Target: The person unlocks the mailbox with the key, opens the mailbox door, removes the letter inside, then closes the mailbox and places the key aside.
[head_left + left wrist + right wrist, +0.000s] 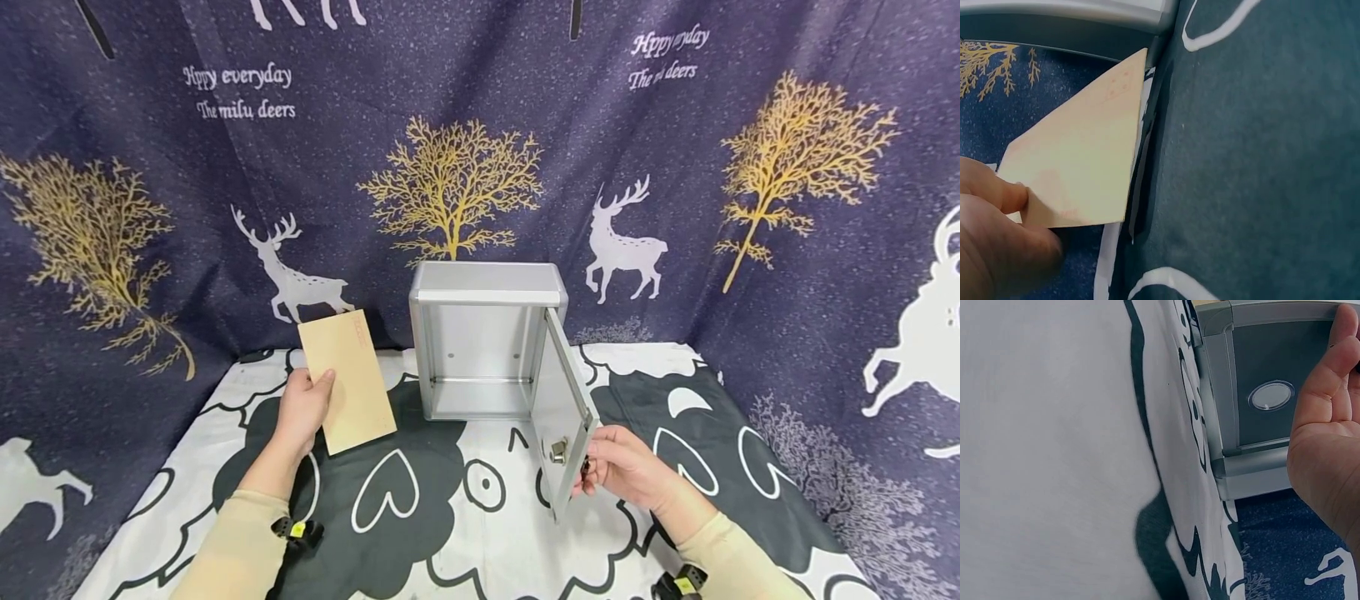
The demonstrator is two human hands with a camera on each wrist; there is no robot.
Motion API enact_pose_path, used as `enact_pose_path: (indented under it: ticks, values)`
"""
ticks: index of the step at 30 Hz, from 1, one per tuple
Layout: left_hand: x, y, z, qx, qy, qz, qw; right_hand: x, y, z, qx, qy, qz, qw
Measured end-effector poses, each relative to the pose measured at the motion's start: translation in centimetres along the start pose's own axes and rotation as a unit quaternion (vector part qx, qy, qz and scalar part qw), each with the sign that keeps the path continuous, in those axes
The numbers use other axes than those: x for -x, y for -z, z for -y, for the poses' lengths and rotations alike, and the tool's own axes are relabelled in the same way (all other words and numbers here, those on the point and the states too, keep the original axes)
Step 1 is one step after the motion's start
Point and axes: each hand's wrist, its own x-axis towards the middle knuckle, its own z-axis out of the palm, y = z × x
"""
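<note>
A silver metal box (487, 285) stands upright on the cloth, its front door (564, 400) swung outward to the right. Inside, the back panel shows two small holes. My left hand (306, 408) pinches a tan paper envelope (348, 383) between thumb and fingers, left of the box; the left wrist view shows the envelope (1085, 144) from a low angle. With curled fingers, my right hand (618, 465) holds the door near its free edge. A metal lock (558, 451) sits on the door's inner face, and a small dark piece shows at my right fingers. An oval window (1271, 396) shows in the door's outer face.
A black-and-white patterned cloth (495, 533) covers the surface under the box. Dark blue fabric (480, 67) with deer and golden trees hangs behind and at both sides. Black straps with cameras (298, 531) circle both wrists.
</note>
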Motion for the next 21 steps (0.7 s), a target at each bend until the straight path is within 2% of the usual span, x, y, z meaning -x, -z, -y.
enact_pose_path:
  ticks: [6, 17, 21]
  values:
    - [-0.1, 0.5, 0.5, -0.025, 0.027, 0.016, 0.9992, 0.0, -0.1, 0.1, -0.001, 0.0, 0.0, 1.0]
    - [-0.5, 1.2, 1.4, -0.063, 0.05, 0.057, 0.9952, -0.1, -0.2, 0.2, -0.005, 0.003, 0.015, 0.9999]
    - [-0.5, 1.4, 1.8, -0.09, 0.046, 0.058, 0.9932, -0.1, -0.3, 0.1, -0.001, 0.0, 0.009, 1.0]
